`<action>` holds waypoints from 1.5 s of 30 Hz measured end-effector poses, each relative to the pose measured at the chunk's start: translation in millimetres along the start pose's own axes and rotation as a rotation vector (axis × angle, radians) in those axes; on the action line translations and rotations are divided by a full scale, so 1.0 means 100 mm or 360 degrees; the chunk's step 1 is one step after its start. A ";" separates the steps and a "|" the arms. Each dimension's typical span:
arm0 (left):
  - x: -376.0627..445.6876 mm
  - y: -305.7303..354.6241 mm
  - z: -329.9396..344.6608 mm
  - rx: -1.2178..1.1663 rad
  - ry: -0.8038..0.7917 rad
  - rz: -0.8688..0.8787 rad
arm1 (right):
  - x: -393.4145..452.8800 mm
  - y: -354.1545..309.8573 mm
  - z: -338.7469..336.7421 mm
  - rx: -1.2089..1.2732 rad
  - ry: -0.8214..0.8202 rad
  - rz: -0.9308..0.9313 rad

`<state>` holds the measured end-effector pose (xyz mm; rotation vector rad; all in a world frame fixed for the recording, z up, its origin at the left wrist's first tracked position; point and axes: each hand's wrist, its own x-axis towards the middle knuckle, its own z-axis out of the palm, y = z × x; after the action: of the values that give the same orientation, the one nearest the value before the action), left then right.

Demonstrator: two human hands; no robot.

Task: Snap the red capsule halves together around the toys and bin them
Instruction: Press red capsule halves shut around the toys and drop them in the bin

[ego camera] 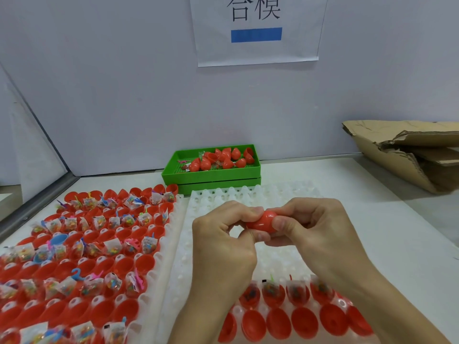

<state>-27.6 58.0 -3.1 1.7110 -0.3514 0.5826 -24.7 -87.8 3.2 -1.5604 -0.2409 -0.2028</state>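
Observation:
Both of my hands hold one red capsule (pixel 263 220) above the right white tray (pixel 211 202). My left hand (pixel 223 244) pinches its left end and my right hand (pixel 320 229) grips its right end. The two halves look pressed together; the toy inside is hidden. On the left tray (pixel 171 244) stand several open red halves, many holding small bagged toys (pixel 111 247). Near my wrists the right tray carries two rows of red halves (pixel 278 321), the farther row with toys. A green bin (pixel 211 172) at the back holds several closed red capsules (pixel 223 158).
The green bin sits on a second green tray against the pale back wall. Torn cardboard (pixel 407 150) lies at the far right of the table. A paper sign (pixel 255 28) hangs on the wall. One blue half (pixel 58 239) stands among the red ones on the left tray.

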 end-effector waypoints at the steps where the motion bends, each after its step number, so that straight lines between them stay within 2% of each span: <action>1: 0.00 -0.01 -0.01 0.0008 -0.0017 -0.0011 | 0.00 0.00 0.00 0.0001 -0.0004 -0.0001; 10: 0.06 -0.01 -0.03 -0.0152 -0.0219 -0.0060 | 0.06 0.04 -0.12 0.0134 -0.0151 0.0054; 17: 0.06 -0.03 -0.03 -0.0161 -0.0264 -0.0071 | 0.07 0.09 -0.13 0.0146 -0.0170 0.0143; 20: 0.08 -0.02 -0.03 -0.0223 -0.0231 -0.0062 | 0.07 0.05 -0.10 0.0457 -0.0222 0.0302; 24: 0.08 0.02 -0.03 -0.0337 -0.0222 -0.0077 | 0.03 -0.03 -0.06 0.0944 -0.0453 0.0550; 29: 0.06 0.02 -0.04 -0.0353 -0.0273 -0.0105 | 0.01 -0.02 0.02 0.1121 -0.0456 0.0537; 33: 0.03 0.03 -0.01 -0.0384 -0.0336 -0.0159 | 0.03 0.01 0.07 0.1053 -0.0365 0.0393; 37: 0.04 0.04 0.03 -0.0380 -0.0230 -0.0287 | 0.02 0.03 0.13 0.0923 -0.0305 0.0280; 41: 0.03 0.01 0.05 -0.0423 -0.0184 -0.0363 | 0.00 0.08 0.17 0.0701 -0.0119 0.0179; 45: 0.00 0.00 0.06 -0.0422 -0.0169 -0.0333 | 0.00 0.13 0.18 0.0633 -0.0148 0.0073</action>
<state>-26.0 52.4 -4.0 1.5023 -0.3057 0.2788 -21.6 -69.7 -9.1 -1.1797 -0.2981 -0.0415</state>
